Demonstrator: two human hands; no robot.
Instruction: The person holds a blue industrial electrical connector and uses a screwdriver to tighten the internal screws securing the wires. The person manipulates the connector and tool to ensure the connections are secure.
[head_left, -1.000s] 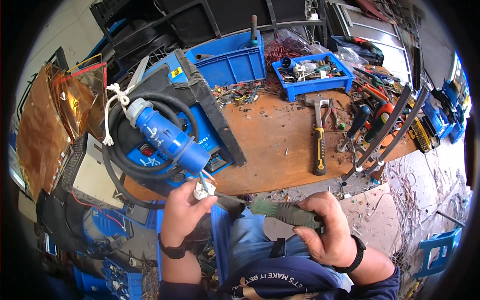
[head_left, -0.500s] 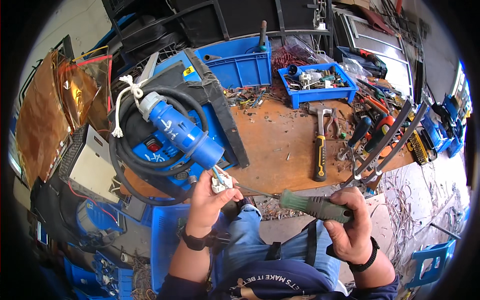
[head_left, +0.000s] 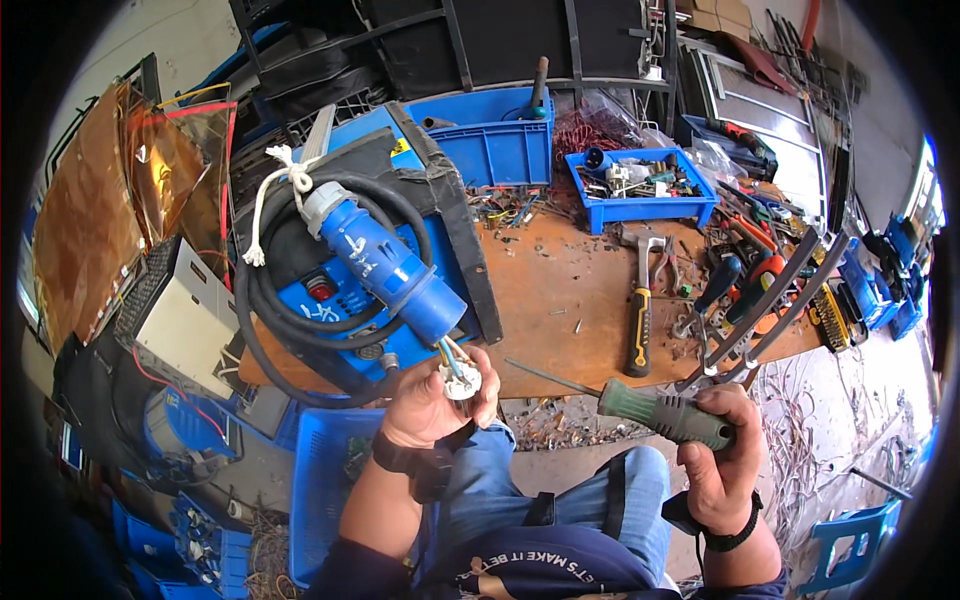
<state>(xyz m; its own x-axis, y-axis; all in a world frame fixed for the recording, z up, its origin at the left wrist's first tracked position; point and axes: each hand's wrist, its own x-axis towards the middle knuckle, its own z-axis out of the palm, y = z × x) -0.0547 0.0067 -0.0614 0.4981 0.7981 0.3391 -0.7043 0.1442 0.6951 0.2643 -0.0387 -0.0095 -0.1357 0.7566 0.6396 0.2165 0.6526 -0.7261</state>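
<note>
My left hand (head_left: 430,402) is closed around a small white round connector insert (head_left: 461,381). Several coloured wires (head_left: 451,354) run from it up into the open end of a large blue industrial plug (head_left: 385,262). That plug lies on a coil of thick black cable (head_left: 262,325), tied with white rope (head_left: 290,176), against a blue machine (head_left: 440,250). In my right hand (head_left: 722,465) is a screwdriver (head_left: 668,413) with a green and dark handle. Its thin shaft points left and up toward the insert, and the tip stands apart from it.
A hammer (head_left: 640,305) and pliers (head_left: 663,268) lie on the wooden bench (head_left: 545,290). Behind are a blue tray (head_left: 640,212) of small parts and a deeper blue bin (head_left: 500,155). Tools crowd the right side. A blue crate (head_left: 310,500) stands beside my left forearm.
My left hand has turned the white insert so that its face shows more. The screwdriver tip has drawn away from it to the right. The whole view has shifted a little.
</note>
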